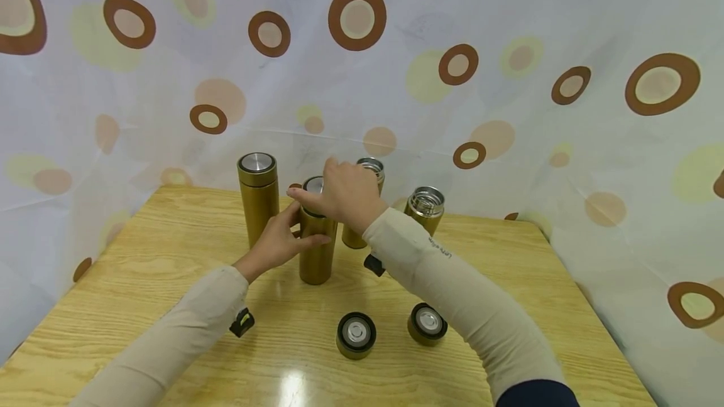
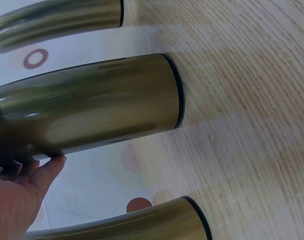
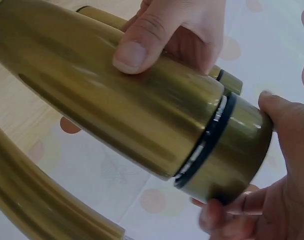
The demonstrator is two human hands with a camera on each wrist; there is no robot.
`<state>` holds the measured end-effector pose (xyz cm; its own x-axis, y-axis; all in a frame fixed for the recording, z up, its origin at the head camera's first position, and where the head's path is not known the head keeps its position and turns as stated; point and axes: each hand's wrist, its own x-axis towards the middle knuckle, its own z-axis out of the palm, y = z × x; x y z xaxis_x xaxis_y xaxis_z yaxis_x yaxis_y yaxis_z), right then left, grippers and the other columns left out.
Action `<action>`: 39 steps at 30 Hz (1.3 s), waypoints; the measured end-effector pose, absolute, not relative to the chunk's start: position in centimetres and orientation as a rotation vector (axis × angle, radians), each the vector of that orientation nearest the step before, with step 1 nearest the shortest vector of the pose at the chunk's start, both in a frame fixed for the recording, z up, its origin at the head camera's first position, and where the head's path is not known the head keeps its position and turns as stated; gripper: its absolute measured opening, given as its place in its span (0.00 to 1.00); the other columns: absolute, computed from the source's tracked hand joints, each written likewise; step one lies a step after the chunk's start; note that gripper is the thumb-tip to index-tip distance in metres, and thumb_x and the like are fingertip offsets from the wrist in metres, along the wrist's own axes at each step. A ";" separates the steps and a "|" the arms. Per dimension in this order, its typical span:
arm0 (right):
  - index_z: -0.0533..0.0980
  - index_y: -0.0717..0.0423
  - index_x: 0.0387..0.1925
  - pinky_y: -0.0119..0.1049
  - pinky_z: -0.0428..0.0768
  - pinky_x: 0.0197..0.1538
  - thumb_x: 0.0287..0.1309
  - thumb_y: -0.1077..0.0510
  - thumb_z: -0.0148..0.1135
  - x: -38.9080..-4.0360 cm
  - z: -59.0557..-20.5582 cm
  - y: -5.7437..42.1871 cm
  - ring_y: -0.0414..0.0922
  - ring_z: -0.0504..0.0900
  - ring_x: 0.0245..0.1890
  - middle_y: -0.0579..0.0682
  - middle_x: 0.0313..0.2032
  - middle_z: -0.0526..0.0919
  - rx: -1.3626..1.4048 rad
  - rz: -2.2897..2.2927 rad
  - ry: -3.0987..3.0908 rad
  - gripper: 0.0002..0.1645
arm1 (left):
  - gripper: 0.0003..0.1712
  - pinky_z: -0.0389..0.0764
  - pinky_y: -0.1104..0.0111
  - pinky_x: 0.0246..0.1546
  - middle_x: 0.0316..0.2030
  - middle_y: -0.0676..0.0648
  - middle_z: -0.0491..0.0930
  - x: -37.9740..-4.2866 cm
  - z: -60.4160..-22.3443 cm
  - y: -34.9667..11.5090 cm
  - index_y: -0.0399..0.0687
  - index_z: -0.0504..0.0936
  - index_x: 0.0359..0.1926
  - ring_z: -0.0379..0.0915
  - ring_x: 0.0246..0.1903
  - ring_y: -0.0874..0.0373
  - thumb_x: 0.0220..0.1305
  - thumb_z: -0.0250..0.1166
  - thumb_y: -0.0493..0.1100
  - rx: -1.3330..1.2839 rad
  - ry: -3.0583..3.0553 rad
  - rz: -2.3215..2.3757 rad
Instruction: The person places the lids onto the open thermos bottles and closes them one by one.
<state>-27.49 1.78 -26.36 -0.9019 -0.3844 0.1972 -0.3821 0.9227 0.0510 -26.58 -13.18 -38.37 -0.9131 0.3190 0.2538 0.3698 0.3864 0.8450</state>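
Observation:
A gold thermos bottle (image 1: pixel 317 259) stands upright on the wooden table, in the middle of a group of similar bottles. My left hand (image 1: pixel 277 240) grips its upper body from the left, thumb across the front. Over the top, my right hand (image 1: pixel 353 193) holds the gold lid (image 3: pixel 234 150) between thumb and fingers. In the right wrist view a thin silver strip and a black ring show between lid and body. The left wrist view has the bottle's black-edged base (image 2: pixel 179 95) on the table, with some left fingertips (image 2: pixel 54 167) at its side.
A lidded thermos (image 1: pixel 260 212) stands at the left. Behind and right are two bottles without lids, one (image 1: pixel 354 237) partly behind the right hand, the other (image 1: pixel 427 206) behind the right sleeve. Two loose lids (image 1: pixel 356 349) (image 1: pixel 424 336) lie in front. A patterned curtain (image 1: pixel 396 99) hangs behind.

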 end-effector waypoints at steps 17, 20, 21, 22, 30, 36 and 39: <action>0.62 0.33 0.70 0.48 0.75 0.58 0.58 0.66 0.64 -28.0 -22.0 4.2 0.57 0.55 0.70 0.50 0.74 0.50 1.467 -0.113 -2.997 0.43 | 0.47 0.77 0.52 0.54 0.63 0.45 0.70 -26.3 -38.1 -13.1 0.53 0.58 0.71 0.69 0.61 0.46 0.56 0.72 0.53 -0.630 -2.567 -1.683; 0.62 0.31 0.69 0.43 0.78 0.54 0.58 0.73 0.58 -28.2 -21.9 4.3 0.56 0.53 0.71 0.48 0.75 0.48 1.504 -0.144 -3.033 0.46 | 0.48 0.76 0.51 0.55 0.63 0.45 0.70 -26.3 -38.1 -13.1 0.54 0.57 0.72 0.68 0.61 0.45 0.56 0.71 0.54 -0.618 -2.580 -1.677; 0.62 0.32 0.70 0.41 0.79 0.52 0.57 0.75 0.56 -28.3 -21.9 4.3 0.55 0.54 0.71 0.49 0.74 0.49 1.519 -0.140 -3.041 0.47 | 0.48 0.76 0.51 0.55 0.63 0.45 0.70 -26.3 -38.1 -13.1 0.54 0.56 0.72 0.68 0.61 0.45 0.56 0.71 0.54 -0.615 -2.582 -1.677; 0.62 0.33 0.70 0.41 0.79 0.53 0.57 0.75 0.56 -28.4 -21.9 4.3 0.54 0.56 0.71 0.49 0.74 0.51 1.539 -0.134 -3.041 0.46 | 0.48 0.76 0.51 0.55 0.63 0.45 0.70 -26.3 -38.1 -13.1 0.55 0.56 0.72 0.68 0.62 0.46 0.55 0.71 0.54 -0.613 -2.583 -1.678; 0.65 0.32 0.68 0.36 0.77 0.55 0.52 0.83 0.48 -28.7 -22.1 4.0 0.46 0.69 0.63 0.46 0.67 0.65 1.508 -0.063 -3.052 0.51 | 0.49 0.75 0.50 0.56 0.64 0.46 0.69 -26.3 -38.2 -13.1 0.56 0.56 0.72 0.67 0.62 0.46 0.55 0.72 0.54 -0.608 -2.582 -1.675; 0.65 0.31 0.68 0.36 0.78 0.53 0.56 0.78 0.53 -28.3 -22.1 3.9 0.46 0.72 0.59 0.48 0.63 0.67 1.438 -0.071 -3.066 0.47 | 0.50 0.75 0.51 0.56 0.63 0.45 0.70 -26.3 -38.2 -13.0 0.55 0.55 0.73 0.67 0.62 0.46 0.55 0.72 0.54 -0.607 -2.590 -1.661; 0.65 0.31 0.68 0.37 0.78 0.51 0.59 0.73 0.57 -28.2 -22.1 3.8 0.46 0.74 0.54 0.49 0.60 0.69 1.415 -0.098 -3.063 0.43 | 0.49 0.76 0.51 0.56 0.63 0.45 0.70 -26.3 -38.1 -13.0 0.55 0.55 0.73 0.68 0.62 0.46 0.55 0.71 0.54 -0.614 -2.588 -1.661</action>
<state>-28.23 3.85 -22.06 -0.6261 -0.7436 -0.2346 -0.7571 0.6517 -0.0451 -26.32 -13.02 -38.14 -0.9233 0.3199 0.2126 0.3265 0.3622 0.8730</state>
